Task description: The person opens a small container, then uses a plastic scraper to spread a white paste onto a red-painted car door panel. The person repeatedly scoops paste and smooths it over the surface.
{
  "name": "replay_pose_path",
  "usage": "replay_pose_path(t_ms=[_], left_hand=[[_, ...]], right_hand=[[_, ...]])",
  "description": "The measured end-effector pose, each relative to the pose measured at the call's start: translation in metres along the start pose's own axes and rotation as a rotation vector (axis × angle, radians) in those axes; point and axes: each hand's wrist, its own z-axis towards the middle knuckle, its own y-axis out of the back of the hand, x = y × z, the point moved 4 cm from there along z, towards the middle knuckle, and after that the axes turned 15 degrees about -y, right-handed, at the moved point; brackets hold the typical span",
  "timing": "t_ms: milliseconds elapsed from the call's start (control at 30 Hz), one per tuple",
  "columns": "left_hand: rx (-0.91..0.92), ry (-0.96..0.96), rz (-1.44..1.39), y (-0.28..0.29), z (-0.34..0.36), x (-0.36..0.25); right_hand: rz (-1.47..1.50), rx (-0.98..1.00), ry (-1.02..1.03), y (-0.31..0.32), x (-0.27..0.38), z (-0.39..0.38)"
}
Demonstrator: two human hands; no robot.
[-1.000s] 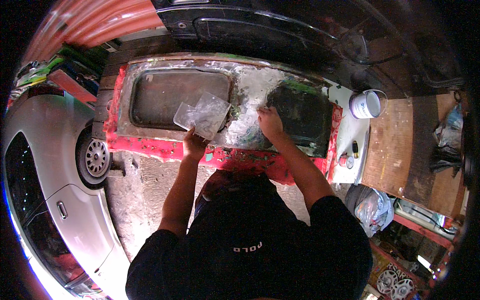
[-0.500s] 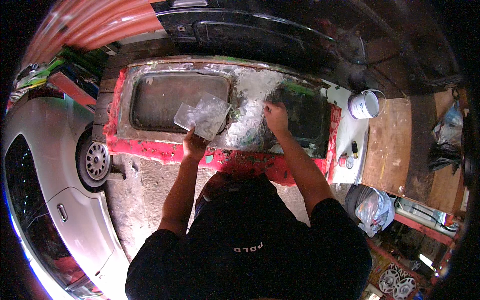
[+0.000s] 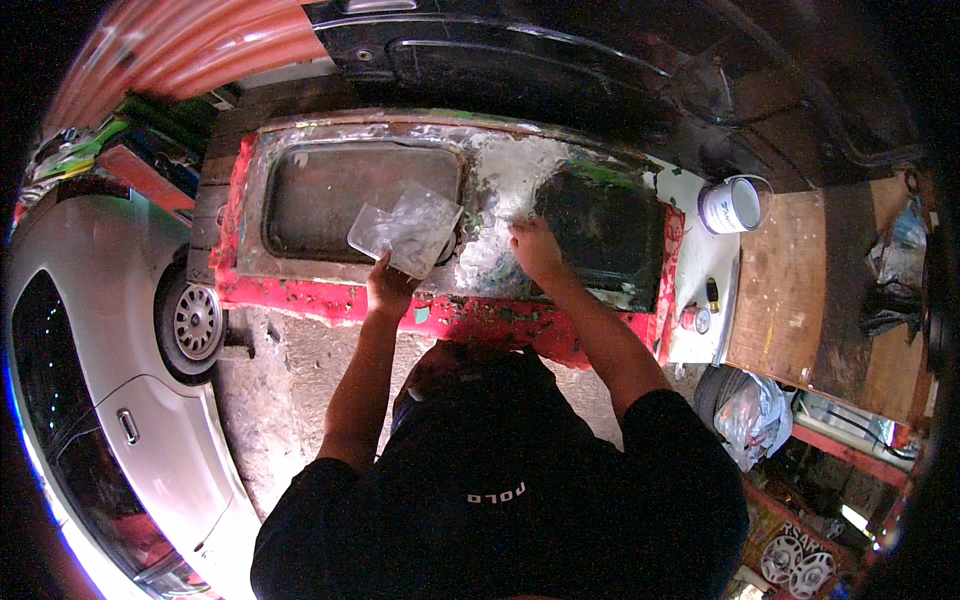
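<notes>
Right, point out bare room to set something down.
Free: white board between white can and small bottle; brown wood between white board and dark strip. Crowded: panel centre, around left hand, clear plastic and right hand.

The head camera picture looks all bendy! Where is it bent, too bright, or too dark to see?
Head view: the silver car bends along the left rim; head view: glare whitens the floor beside it, lower left; head view: the corners go black, and the black shirt shows hardly any folds; head view: the right hand is too small to tell whether it holds anything.
</notes>
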Motion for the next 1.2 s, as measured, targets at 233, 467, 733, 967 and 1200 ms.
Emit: replay_pose_path(t_ms=[233, 467, 733, 967, 1200], left_hand=[[-0.043, 0.022, 0.018, -0.007, -0.003, -0.002], [0.032, 0.008, 0.015, -0.002, 0.001, -0.005], [-0.018, 0.02, 0.022, -0.001, -0.001, -0.007], [0.06, 0.054, -0.054, 0.014, 0.009, 0.0], [0.06, 0.125, -0.05, 0.013, 0.01, 0.005]], right_hand=[[0.315, -0.046, -0.112, 0.043, 0.009, -0.028], [0.308, -0.216, -0.331, 0.057, -0.008, 0.015], [0.062, -0.232, -0.065, 0.014, -0.001, 0.002], [0.088, 0.075, -0.148, 0.024, 0.024, -0.063], [0.179, -0.16, -0.4, 0.042, 0.0, -0.047]])
